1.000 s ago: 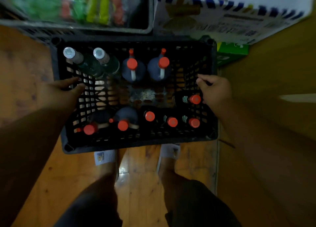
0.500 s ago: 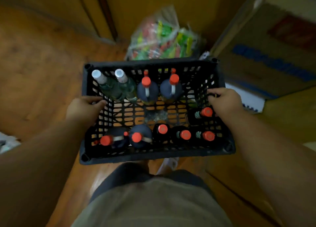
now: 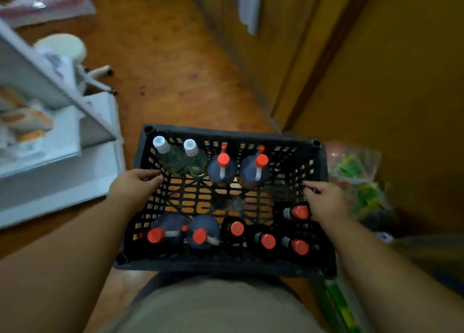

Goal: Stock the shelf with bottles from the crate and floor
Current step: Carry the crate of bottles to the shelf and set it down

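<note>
Bottles sit inside a black lattice crate [image 3: 226, 266] held off the wooden floor [image 3: 163, 64] in front of the person's torso, both forearms reaching to it. Left hand [image 3: 133, 188]: fingers curled over the crate's left wall, gripping the rim. Right hand [image 3: 326, 202]: fingers curled over the right wall, gripping the rim likewise. Contents, far row, left to right: two clear bottles with white caps [image 3: 173, 157], leaning slightly and touching each other, then two dark jugs with red caps and white handles [image 3: 222, 168], upright, side by side. Near row: two more dark jugs with red caps [image 3: 200, 236] at the left, then three small dark bottles with red caps [image 3: 266, 239] toward the right. One further small red-capped bottle [image 3: 293, 212] stands just beside the right hand, against the right wall. Crate centre bare; floor visible through the lattice bottom. White shelf unit [image 3: 65, 167] to the left of the crate, close to it, with blurred orange-and-white packets [image 3: 25, 121] on an upper level; contents not legible. White stool on castors [image 3: 65, 49] beyond the shelf. Clear plastic bag with green and red items [image 3: 356, 177] on the floor just right of the crate. Wooden panelling [image 3: 401, 94] along the right side. View has motion blur at the edges.
</note>
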The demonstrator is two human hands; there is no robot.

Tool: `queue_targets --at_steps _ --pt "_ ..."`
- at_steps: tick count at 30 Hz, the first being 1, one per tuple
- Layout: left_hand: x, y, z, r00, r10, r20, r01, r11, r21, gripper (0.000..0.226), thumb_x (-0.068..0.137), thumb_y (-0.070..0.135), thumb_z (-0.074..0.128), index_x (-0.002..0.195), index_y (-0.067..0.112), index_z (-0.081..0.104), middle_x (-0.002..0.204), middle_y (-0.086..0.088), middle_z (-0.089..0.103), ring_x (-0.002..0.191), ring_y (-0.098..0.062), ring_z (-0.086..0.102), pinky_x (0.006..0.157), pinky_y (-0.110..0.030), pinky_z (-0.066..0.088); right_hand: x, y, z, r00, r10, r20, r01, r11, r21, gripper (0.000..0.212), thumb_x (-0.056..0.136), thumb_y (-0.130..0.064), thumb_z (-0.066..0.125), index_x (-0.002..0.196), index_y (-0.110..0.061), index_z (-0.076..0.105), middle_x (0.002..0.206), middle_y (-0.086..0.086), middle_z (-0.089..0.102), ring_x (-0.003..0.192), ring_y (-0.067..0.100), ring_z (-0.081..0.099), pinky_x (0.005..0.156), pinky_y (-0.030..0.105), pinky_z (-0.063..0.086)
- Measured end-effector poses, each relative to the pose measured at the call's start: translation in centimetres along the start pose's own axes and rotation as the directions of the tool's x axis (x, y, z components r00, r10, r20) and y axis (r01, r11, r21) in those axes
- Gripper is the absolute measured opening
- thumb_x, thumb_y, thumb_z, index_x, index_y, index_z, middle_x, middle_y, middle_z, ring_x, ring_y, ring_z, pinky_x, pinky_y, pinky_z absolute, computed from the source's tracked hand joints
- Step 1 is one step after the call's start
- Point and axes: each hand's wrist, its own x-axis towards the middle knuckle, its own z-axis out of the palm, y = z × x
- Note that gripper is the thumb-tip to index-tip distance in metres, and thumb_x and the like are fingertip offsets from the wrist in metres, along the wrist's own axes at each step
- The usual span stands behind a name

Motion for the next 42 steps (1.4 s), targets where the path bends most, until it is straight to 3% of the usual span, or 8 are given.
queue_targets --at_steps 8,13,15,20,26,35,38,42 --pt "-6.6 -10.2 -4.1 0.909 -0.386 -0.158 0.302 0.870 -0.389 0.027 0.090 0.032 0.069 0.116 0.025 0.072 0.114 -0.004 0.069 0.075 -0.015 0.059 0.063 -0.027 0.049 1.5 -11.7 6.7 0.906 -0.286 0.313 0.356 0.913 -0.197 0.024 0.089 -0.036 0.064 0.109 -0.030 0.075 0.116 0.001 0.069 0.101 0.027 0.064 0.082 0.048 0.058" --pt "-11.5 -19.7 -5.3 0.818 -0.559 -0.137 0.376 0.699 -0.608 0.033 0.092 0.023 0.068 0.124 0.016 0.068 0.095 -0.016 0.070 0.046 -0.019 0.043 0.044 -0.026 0.044 -3.9 -18.5 14.2 0.794 -0.390 0.466 0.554 0.781 -0.289 0.025 0.091 -0.040 0.063 0.110 -0.029 0.074 0.112 0.000 0.070 0.095 0.024 0.064 0.078 0.045 0.059" --pt "-13.3 -23.5 -6.5 0.786 -0.608 -0.110 0.404 0.640 -0.653 0.034 0.092 0.022 0.067 0.125 0.015 0.067 0.083 -0.010 0.066 0.049 -0.019 0.044 0.046 -0.027 0.044 -7.1 -20.9 17.7 0.749 -0.408 0.522 0.614 0.722 -0.317 0.025 0.092 -0.037 0.064 0.113 -0.027 0.074 0.112 0.002 0.069 0.091 0.026 0.065 0.077 0.044 0.060" --pt "-18.6 -32.6 -10.3 0.671 -0.735 -0.103 0.469 0.528 -0.708 0.027 0.091 0.028 0.069 0.118 0.022 0.070 0.122 -0.014 0.063 0.067 -0.023 0.059 0.052 -0.028 0.048 -15.1 -24.9 27.2 0.604 -0.418 0.679 0.747 0.595 -0.298 0.025 0.091 -0.034 0.066 0.114 -0.027 0.073 0.116 0.004 0.070 0.072 0.023 0.065 0.066 0.034 0.058" --pt "-24.4 -40.5 -14.2 0.487 -0.868 -0.100 0.519 0.379 -0.766 0.024 0.083 0.028 0.077 0.107 0.030 0.072 0.104 -0.003 0.062 0.084 -0.021 0.061 0.073 -0.041 0.058 -23.9 -29.5 37.8 0.415 -0.399 0.818 0.850 0.491 -0.192 0.026 0.087 -0.035 0.069 0.113 -0.031 0.073 0.105 0.000 0.071 0.065 0.019 0.066 0.060 0.030 0.058" --pt "-27.9 -48.1 -19.0 0.155 -0.987 -0.043 0.414 0.104 -0.904 0.024 0.089 0.017 0.070 0.109 0.028 0.072 0.091 -0.006 0.069 0.070 -0.030 0.063 0.051 -0.033 0.051 -36.4 -38.5 54.0 0.054 -0.359 0.932 0.960 0.276 0.051 0.030 0.087 -0.030 0.069 0.117 -0.030 0.072 0.092 -0.002 0.071 0.053 0.009 0.059 0.060 0.026 0.052" --pt "-28.5 -50.5 -20.9 0.084 -0.996 -0.015 0.376 0.046 -0.925 0.025 0.089 0.017 0.069 0.109 0.031 0.072 0.084 -0.020 0.070 0.057 -0.026 0.052 0.050 -0.033 0.049 -40.5 -41.4 58.1 -0.008 -0.323 0.946 0.964 0.249 0.093 0.027 0.088 -0.029 0.068 0.114 -0.032 0.072 0.077 -0.012 0.068 0.042 0.005 0.057 0.049 0.022 0.048" --pt "-29.2 -53.9 -23.0 0.042 -0.999 0.019 0.274 -0.007 -0.962 0.027 0.088 0.013 0.068 0.107 0.032 0.072 0.081 -0.022 0.070 0.054 -0.025 0.051 0.050 -0.034 0.050 -46.8 -44.8 63.6 -0.089 -0.293 0.952 0.979 0.152 0.139 0.028 0.089 -0.026 0.067 0.116 -0.028 0.072 0.088 -0.007 0.071 0.053 0.009 0.059 0.061 0.030 0.056"
